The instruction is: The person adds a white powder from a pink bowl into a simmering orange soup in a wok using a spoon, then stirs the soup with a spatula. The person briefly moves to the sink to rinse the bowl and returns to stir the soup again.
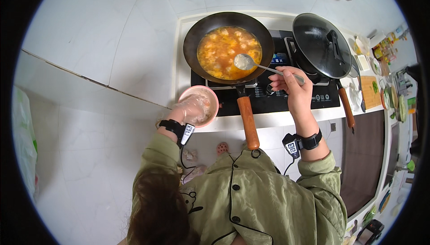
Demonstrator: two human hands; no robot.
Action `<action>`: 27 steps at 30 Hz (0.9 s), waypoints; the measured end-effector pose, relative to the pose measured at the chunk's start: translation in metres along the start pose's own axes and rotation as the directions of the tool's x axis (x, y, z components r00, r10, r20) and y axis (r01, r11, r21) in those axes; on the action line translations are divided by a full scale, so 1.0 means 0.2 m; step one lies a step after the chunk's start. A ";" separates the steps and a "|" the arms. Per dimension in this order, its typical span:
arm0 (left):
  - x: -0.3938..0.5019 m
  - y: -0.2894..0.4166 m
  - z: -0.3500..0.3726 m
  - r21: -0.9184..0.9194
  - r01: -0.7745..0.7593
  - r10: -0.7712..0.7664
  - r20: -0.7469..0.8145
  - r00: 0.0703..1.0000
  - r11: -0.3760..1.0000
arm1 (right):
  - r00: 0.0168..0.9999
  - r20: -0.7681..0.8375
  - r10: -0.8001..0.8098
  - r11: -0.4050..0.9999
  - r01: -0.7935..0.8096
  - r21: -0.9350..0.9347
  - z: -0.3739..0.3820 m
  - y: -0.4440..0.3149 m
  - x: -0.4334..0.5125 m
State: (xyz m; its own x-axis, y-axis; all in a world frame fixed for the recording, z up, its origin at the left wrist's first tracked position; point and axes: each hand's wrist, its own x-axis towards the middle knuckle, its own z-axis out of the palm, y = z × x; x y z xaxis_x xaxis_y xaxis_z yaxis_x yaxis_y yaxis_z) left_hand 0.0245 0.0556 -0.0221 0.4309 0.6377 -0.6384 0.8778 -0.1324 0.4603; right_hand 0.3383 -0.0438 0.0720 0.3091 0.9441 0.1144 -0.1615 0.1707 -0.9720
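My right hand [294, 88] holds a metal spoon [280, 72] by its handle; the bowl of the spoon, with some pale paste in it, is over a dark wok [191, 43]. Inside the wok is an orange-red soup [218, 53] with pale lumps and yellow pieces. My left hand [193, 107], in a clear plastic glove, is inside a pink-rimmed bowl [216, 102] of pale paste. The fingers of that hand are partly hidden by the glove and paste, so their grip cannot be told.
The wok's wooden handle [248, 124] points towards me over the counter edge. On the right of the black cooktop [326, 102] is a second pan with a glass lid [319, 43]. Farther right lie a wooden cutting board [369, 93] with chopped greens, dishes and bottles.
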 end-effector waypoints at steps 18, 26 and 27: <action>0.07 -0.03 0.07 0.220 -0.082 0.110 -0.119 0.987 0.972 | 0.999 -0.027 -0.019 1.000 0.019 -0.002 -0.04 -0.02 0.00; 0.14 -0.01 0.18 0.357 -0.077 0.136 -0.142 0.980 0.931 | 0.998 -0.054 0.021 0.999 -0.020 0.027 -0.02 0.00 0.01; 0.15 -0.01 0.19 0.370 -0.073 0.135 -0.143 0.981 0.926 | 0.998 -0.054 0.028 0.999 -0.026 0.032 -0.01 0.00 0.01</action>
State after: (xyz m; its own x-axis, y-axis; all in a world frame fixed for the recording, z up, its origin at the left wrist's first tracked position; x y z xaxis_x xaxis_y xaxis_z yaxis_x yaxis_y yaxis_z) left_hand 0.0435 0.0458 -0.0661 0.5108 0.7160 -0.4758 0.8588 -0.4498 0.2452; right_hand 0.3408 -0.0417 0.0714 0.3546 0.9319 0.0763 -0.1990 0.1550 -0.9677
